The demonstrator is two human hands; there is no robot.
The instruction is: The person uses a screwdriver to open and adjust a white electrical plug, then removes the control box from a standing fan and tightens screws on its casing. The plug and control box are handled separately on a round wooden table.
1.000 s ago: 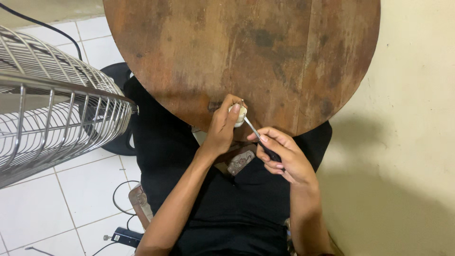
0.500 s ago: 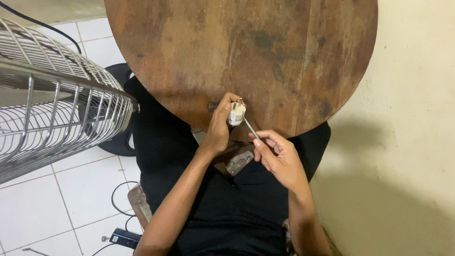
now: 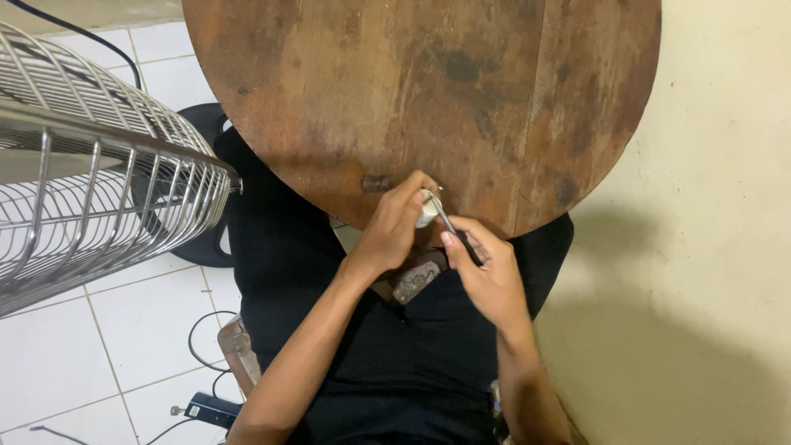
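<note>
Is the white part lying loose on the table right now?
No, the left hand holds the small white part at the near edge of the table, while the right hand puts a thin metal tool to it.

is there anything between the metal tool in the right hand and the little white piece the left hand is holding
Nothing visible. The thin metal tool in the right hand runs straight to the small white piece pinched by the left hand.
</note>
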